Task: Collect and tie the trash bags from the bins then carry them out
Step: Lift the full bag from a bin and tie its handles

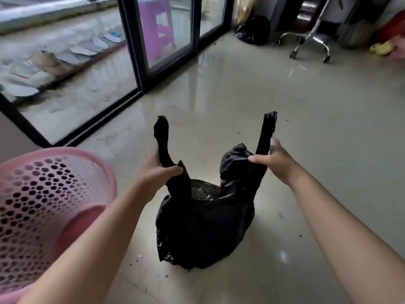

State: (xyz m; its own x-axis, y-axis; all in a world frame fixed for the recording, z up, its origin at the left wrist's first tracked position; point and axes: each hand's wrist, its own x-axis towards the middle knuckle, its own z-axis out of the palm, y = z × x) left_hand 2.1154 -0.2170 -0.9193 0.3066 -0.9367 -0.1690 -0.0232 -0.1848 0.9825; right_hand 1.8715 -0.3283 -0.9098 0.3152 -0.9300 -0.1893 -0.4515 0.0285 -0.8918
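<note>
A black trash bag (203, 229) sits on the shiny floor in front of me, its mouth pulled into two long ears. My left hand (157, 172) grips the left ear, whose tip sticks up past my fingers. My right hand (274, 160) grips the right ear, its tip also pointing up. The two ears are held apart. A smaller knotted black bundle (235, 160) rests at the bag's top between my hands. At lower left stands a pink perforated bin (43, 194), with no bag in it.
A second black bag (254, 29) lies in the far corner by the wall. An office chair's chrome base (311, 40) stands at the back right. Black-framed glass sliding doors (140, 51) run along the left, with a purple stool behind them.
</note>
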